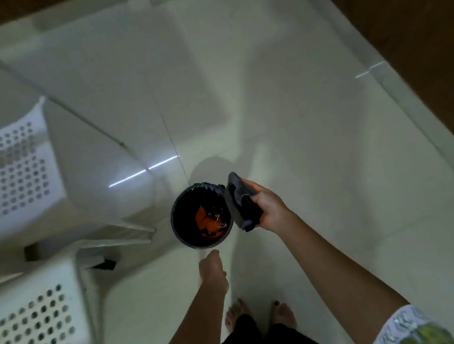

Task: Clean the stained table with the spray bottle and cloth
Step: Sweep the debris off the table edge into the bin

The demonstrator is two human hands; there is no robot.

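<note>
My right hand (pixel 269 205) has fingers curled round a dark grey plastic bin lid (pixel 243 200), held tilted just beside the round dark bin (pixel 200 215) on the white tiled floor (pixel 283 101); orange scraps (pixel 209 224) lie inside. Left hand (pixel 212 268) hangs near the bin, fingers pointing down, can't tell their spread. White perforated plastic chairs (pixel 7 174) on my left. No spray bottle, cloth or table in sight.

A home: white tiled floor (pixel 268 104), plastic chairs (pixel 14 179), small bin (pixel 201 215).
</note>
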